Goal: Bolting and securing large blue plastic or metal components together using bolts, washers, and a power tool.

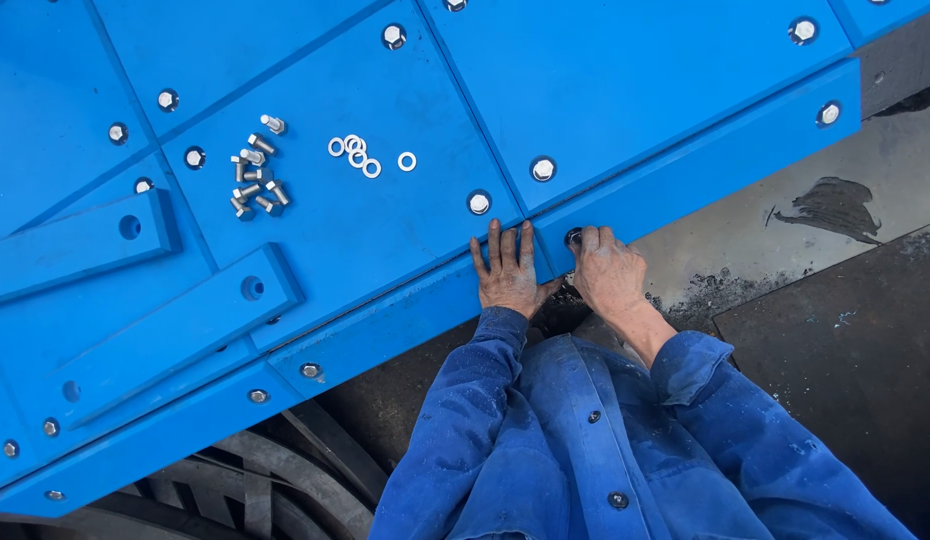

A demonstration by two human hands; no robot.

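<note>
My left hand (pixel 507 268) lies flat with fingers spread on the edge of a blue panel (pixel 365 220), just left of a seam. My right hand (pixel 605 268) rests on the neighbouring blue edge strip (pixel 705 165), its fingertips pinched over a dark bolt hole (pixel 573 237); whether a bolt sits under the fingers is hidden. A loose pile of silver bolts (pixel 255 168) and several washers (pixel 360 154) lie on the panel to the upper left, well away from both hands.
Fitted bolts (pixel 542 169) dot the blue panels. Two loose blue bars (pixel 175 325) with open holes lie at the left. Dark steel plate (pixel 835 300) spreads to the right, black curved rubber strips (pixel 275 480) below.
</note>
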